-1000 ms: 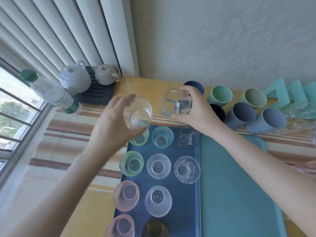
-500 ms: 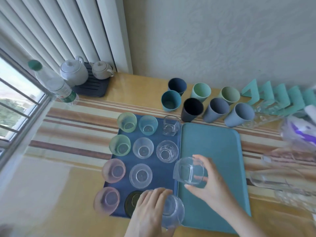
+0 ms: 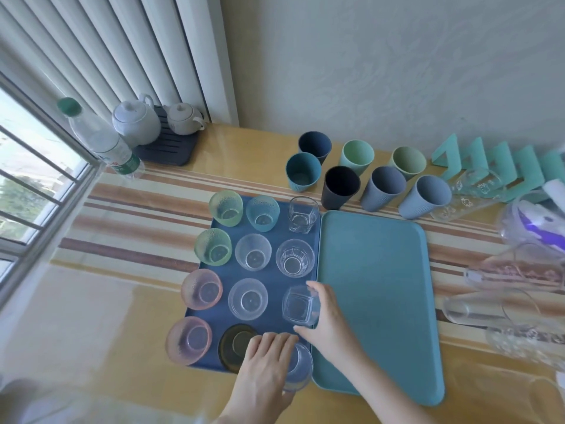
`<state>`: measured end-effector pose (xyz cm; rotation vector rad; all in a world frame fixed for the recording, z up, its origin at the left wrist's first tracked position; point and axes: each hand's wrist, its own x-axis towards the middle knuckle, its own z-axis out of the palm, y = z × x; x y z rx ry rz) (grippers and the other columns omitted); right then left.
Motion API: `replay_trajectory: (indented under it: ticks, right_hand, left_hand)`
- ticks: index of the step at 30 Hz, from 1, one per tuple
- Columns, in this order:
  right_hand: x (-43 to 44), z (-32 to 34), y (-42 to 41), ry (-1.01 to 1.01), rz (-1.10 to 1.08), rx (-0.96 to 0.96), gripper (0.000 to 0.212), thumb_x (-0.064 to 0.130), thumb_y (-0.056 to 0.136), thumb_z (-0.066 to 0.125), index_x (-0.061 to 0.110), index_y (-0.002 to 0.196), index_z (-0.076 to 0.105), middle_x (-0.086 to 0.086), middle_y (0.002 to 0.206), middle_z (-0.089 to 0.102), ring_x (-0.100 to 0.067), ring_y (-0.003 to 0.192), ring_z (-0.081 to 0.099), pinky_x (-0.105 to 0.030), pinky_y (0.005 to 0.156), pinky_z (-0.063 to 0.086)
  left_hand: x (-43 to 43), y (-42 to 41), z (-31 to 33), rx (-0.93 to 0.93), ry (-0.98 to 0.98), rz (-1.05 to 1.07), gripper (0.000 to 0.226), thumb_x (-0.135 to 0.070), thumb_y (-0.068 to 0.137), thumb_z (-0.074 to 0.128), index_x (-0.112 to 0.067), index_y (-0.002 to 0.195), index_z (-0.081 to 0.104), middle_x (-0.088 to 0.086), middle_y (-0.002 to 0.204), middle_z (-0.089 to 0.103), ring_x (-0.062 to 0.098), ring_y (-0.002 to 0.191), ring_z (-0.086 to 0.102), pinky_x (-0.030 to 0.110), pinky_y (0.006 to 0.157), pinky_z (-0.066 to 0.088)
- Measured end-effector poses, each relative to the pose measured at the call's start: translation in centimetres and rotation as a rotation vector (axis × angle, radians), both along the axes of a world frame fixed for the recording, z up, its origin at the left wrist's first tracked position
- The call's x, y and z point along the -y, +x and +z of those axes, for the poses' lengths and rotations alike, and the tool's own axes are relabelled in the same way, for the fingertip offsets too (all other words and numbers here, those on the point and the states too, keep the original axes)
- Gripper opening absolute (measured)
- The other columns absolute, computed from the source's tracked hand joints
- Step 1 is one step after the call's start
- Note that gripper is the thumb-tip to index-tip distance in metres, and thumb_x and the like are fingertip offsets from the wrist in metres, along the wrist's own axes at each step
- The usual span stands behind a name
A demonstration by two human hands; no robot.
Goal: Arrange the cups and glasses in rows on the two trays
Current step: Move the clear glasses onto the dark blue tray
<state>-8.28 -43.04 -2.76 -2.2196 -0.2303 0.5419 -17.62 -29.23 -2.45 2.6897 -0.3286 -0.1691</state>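
Two hands each grip a clear glass. The right hand [image 3: 331,325] curls round a square glass [image 3: 299,306] on the blue tray [image 3: 273,278]. Just nearer, the left hand [image 3: 266,368] holds a round glass [image 3: 299,370], seemingly resting at that tray's corner. The teal tray [image 3: 373,286] lies right of both.

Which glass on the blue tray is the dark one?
The brown glass in the nearest row, middle column; the others are clear, pink, green or teal.

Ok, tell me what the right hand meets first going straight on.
Right hand, holding a square glass, points up the blue tray: likely the faceted glass next in that row, though height is unclear.
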Motion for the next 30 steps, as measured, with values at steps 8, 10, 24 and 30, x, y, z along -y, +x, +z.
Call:
replay_trajectory:
  ticks: [8,10,24,30]
  right_hand:
    - [-0.8,-1.2,-0.1,-0.001,0.016,-0.01,0.08,0.012,0.067,0.078,0.015,0.134,0.034,0.009,0.128,0.034,-0.011,0.126,0.04,-0.008,0.097,0.026]
    - [-1.0,-1.2,0.1,0.003,0.024,-0.017,0.082,0.015,0.068,0.079,0.016,0.135,0.033,0.01,0.129,0.033,-0.008,0.126,0.039,-0.009,0.098,0.028]
    - [1.8,-0.6,-1.7,0.091,-0.086,-0.122,0.071,-0.004,0.08,0.056,0.038,0.13,0.028,0.011,0.133,0.039,-0.002,0.125,0.042,-0.017,0.093,0.045]
    - [3.8,0.2,-7.0,-0.016,0.15,-0.242,0.084,0.002,0.074,0.045,0.051,0.132,0.01,0.022,0.143,0.021,0.015,0.129,0.026,-0.002,0.098,0.028]
  left_hand:
    - [0.0,-0.3,-1.1,-0.026,0.022,0.035,0.076,-0.045,0.039,0.068,-0.014,0.108,0.058,-0.005,0.097,0.065,0.016,0.088,0.045,0.028,0.08,0.031]
    - [0.0,-0.3,-1.0,-0.024,0.035,0.036,0.077,-0.046,0.039,0.068,-0.014,0.109,0.059,-0.005,0.098,0.065,0.015,0.088,0.045,0.028,0.08,0.031]
    - [-0.3,-0.6,0.3,-0.232,-0.009,0.083,0.114,-0.071,0.022,0.074,-0.02,0.121,0.048,-0.008,0.117,0.06,0.01,0.102,0.045,0.027,0.083,0.029]
    - [-3.2,2.0,2.6,0.033,-0.133,0.148,0.057,-0.046,0.067,0.066,-0.03,0.119,0.05,-0.012,0.13,0.05,0.01,0.114,0.041,0.023,0.087,0.024]
